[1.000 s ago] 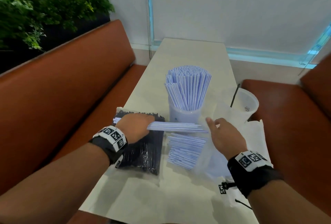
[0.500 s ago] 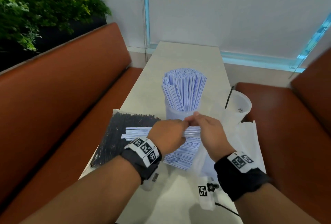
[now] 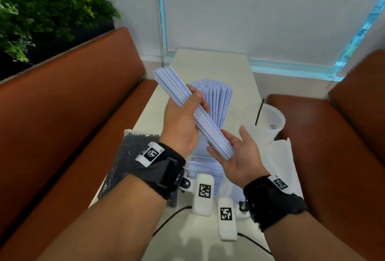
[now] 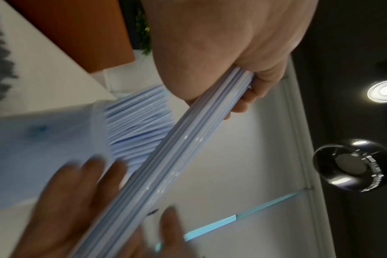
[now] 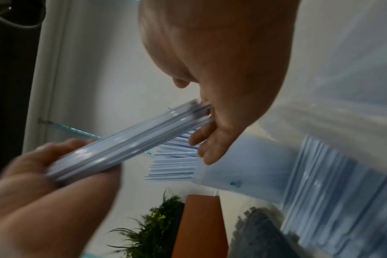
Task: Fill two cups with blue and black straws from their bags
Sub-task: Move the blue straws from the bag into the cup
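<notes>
A bundle of blue straws (image 3: 188, 112) is gripped around its middle by the left hand (image 3: 183, 123), tilted above the table (image 3: 210, 60). Its lower end is squared against the flat, relaxed palm of the right hand (image 3: 239, 156). Behind stands the nearly full cup (image 3: 216, 104), into which the evened bundle should next be lowered upright. The black straws (image 3: 127, 152) lie bagged at the table's left edge, judged untouched.
</notes>
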### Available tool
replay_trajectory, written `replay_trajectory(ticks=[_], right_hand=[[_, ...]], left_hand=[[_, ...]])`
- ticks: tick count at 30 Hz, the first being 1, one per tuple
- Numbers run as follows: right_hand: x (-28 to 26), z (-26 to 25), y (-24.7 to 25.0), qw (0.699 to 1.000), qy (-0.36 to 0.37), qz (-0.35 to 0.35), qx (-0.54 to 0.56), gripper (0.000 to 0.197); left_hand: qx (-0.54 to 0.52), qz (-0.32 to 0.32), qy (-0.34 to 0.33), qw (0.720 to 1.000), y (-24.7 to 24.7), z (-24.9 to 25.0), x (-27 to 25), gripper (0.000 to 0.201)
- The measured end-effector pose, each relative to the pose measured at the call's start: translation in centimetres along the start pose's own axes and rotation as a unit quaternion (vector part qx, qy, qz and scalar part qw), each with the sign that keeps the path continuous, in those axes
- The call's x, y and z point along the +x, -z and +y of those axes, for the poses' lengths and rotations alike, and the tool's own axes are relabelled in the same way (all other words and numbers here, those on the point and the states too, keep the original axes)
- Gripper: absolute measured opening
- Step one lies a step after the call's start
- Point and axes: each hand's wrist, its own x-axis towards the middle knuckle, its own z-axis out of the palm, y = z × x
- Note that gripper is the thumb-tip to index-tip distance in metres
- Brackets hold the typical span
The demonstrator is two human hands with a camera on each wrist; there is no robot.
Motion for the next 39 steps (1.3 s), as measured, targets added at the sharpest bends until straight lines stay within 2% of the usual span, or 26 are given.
replay_trajectory(ticks=[2,5,8,10,11,12,13,15,16,18,20,22,24,27,29,31,34,39], right_hand=[[0.1,0.0,-0.5,1.000,-0.001,-0.021,-0.008,0.062],[0.5,-0.3,-0.1,0.999,0.023,-0.020,-0.034,0.057],[0.2,-0.3,0.1,0.982,0.049,-0.085,-0.162,0.052],[0.0,-0.1,0.3,0.933,0.159,-0.112,-0.302,0.026],[0.0,-0.2,0.3,0.898,0.212,-0.117,-0.368,0.021],[0.1,-0.2,0.3,0.859,0.242,-0.130,-0.431,0.028],[0.3,-0.2,0.2,0.821,0.246,-0.145,-0.494,0.032],[0.6,0.0,-0.3,0.754,0.236,-0.123,-0.600,0.020],[0.8,0.1,-0.2,0.733,0.242,-0.099,-0.628,0.019],[1.4,0.2,0.3,0.711,0.263,-0.069,-0.649,0.025],[1.8,0.3,0.6,0.696,0.275,-0.068,-0.660,0.028],[2.3,0.3,0.5,0.671,0.284,-0.064,-0.682,0.030],[2.9,-0.3,0.5,0.625,0.294,-0.048,-0.721,0.031],[4.0,-1.6,1.1,0.564,0.264,-0.007,-0.782,0.063],[4.8,-2.1,1.1,0.533,0.246,0.002,-0.810,0.058],[5.7,-2.3,0.8,0.514,0.221,-0.005,-0.829,0.047],[6.6,-2.2,0.6,0.493,0.195,-0.010,-0.848,0.046],[7.3,-1.7,0.9,0.498,0.205,-0.009,-0.842,0.044]], left_hand=[[0.001,0.020,0.030,0.999,0.1,-0.7,-0.1,0.018],[-0.014,0.047,0.023,0.999,0.5,-0.7,0.6,0.018],[0.015,0.042,0.038,0.998,0.5,-0.9,0.5,0.017],[0.023,0.042,0.047,0.998,0.5,-1.1,0.4,0.017],[0.025,0.043,0.049,0.998,0.5,-1.1,0.4,0.017],[0.029,0.042,0.051,0.997,0.6,-1.1,0.4,0.016],[0.035,0.037,0.056,0.997,0.5,-1.1,0.3,0.015],[0.050,0.022,0.067,0.996,0.5,-1.2,0.0,0.012],[0.053,0.019,0.071,0.996,0.4,-1.1,-0.1,0.013],[0.048,0.023,0.065,0.997,0.5,-0.4,0.4,0.017],[0.050,0.017,0.047,0.998,0.5,0.6,1.1,0.017],[0.086,-0.007,0.022,0.996,0.2,1.5,1.5,0.010],[0.122,-0.006,-0.020,0.992,-0.2,2.6,2.3,0.014],[0.099,0.041,-0.102,0.989,-0.2,4.2,4.6,0.015],[0.099,0.066,-0.128,0.985,-0.3,4.4,5.7,0.015],[0.138,0.068,-0.125,0.980,-0.3,3.4,5.8,0.014],[0.217,0.079,-0.112,0.966,0.3,1.8,5.9,0.012],[0.224,0.115,-0.139,0.958,1.4,1.7,7.7,0.006]])
